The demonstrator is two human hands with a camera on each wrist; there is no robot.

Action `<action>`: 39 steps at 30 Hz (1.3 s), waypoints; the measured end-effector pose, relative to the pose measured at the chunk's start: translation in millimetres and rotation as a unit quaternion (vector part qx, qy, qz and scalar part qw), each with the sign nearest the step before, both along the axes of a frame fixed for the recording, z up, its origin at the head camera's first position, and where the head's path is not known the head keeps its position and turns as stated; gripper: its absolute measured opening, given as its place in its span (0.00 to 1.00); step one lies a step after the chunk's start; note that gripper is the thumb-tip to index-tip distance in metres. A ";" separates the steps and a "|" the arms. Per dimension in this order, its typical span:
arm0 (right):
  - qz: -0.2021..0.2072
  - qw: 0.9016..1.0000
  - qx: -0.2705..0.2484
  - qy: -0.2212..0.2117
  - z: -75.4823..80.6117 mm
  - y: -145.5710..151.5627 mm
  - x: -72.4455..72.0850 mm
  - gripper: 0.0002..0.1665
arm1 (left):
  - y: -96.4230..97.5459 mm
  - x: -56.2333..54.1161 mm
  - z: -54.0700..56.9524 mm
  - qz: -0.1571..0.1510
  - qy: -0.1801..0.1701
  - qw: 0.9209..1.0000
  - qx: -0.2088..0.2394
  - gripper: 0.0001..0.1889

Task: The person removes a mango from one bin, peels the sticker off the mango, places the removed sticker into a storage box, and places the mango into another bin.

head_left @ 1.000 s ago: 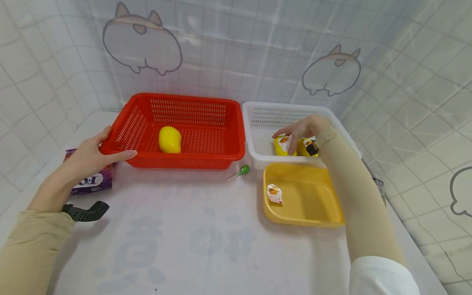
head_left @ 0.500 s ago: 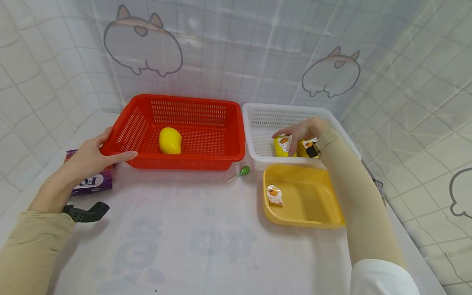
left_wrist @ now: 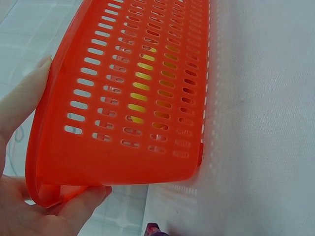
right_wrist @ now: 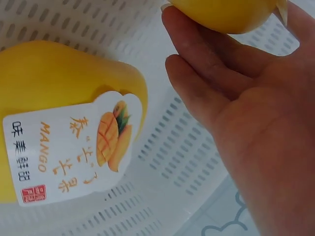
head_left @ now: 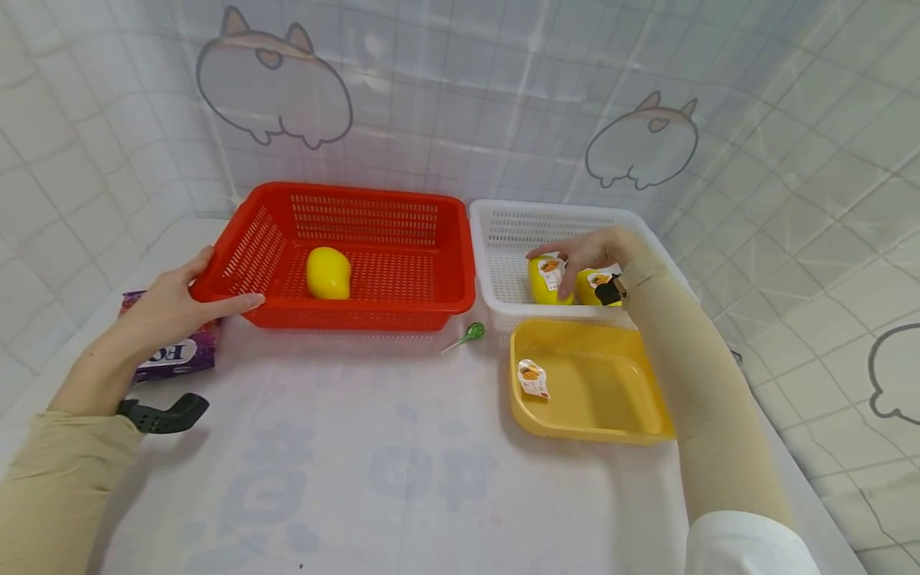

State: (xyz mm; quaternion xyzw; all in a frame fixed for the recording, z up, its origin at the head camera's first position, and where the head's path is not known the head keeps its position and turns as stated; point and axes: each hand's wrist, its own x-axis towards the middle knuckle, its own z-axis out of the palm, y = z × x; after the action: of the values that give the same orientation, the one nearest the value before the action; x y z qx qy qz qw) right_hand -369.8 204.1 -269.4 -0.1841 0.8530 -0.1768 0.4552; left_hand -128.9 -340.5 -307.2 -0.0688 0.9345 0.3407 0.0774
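My left hand [head_left: 168,307] grips the left front corner of the red basket [head_left: 359,307], thumb along the front rim. The left wrist view shows that basket's slotted red wall [left_wrist: 118,162] between thumb and fingers. One yellow mango [head_left: 328,273] lies inside it. Over the white basket [head_left: 494,267], my right hand [head_left: 595,249] holds a labelled mango [head_left: 539,286] between thumb and fingers. Only this mango's lower part [right_wrist: 231,14] shows in the right wrist view. Beside it lies a second labelled mango [right_wrist: 44,73], partly covered by the right wrist in the head view.
A yellow tub [head_left: 589,399] with a mango sticker stands in front of the white basket. A green lollipop [head_left: 474,331] lies before the gap between the baskets. Left of the red basket is a purple packet [head_left: 172,359]. Tiled-pattern sheeting [head_left: 431,104] rises behind.
The mango in my right hand has come up slightly within the white basket. My left hand stays at the red basket's corner.
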 end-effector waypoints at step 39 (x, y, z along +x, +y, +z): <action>0.003 0.994 -0.076 0.075 47.8 21.0 25.5 0.64 | -1.6 -2.3 0.9 -0.006 0.000 1.000 0.003 0.62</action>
State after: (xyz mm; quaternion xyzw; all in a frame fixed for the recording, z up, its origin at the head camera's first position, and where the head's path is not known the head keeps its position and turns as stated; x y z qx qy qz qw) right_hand -344.3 225.1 -221.6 -0.2332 0.8682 -0.2258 0.3754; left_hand -131.2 -342.1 -306.3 -0.0631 0.9339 0.3427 0.0798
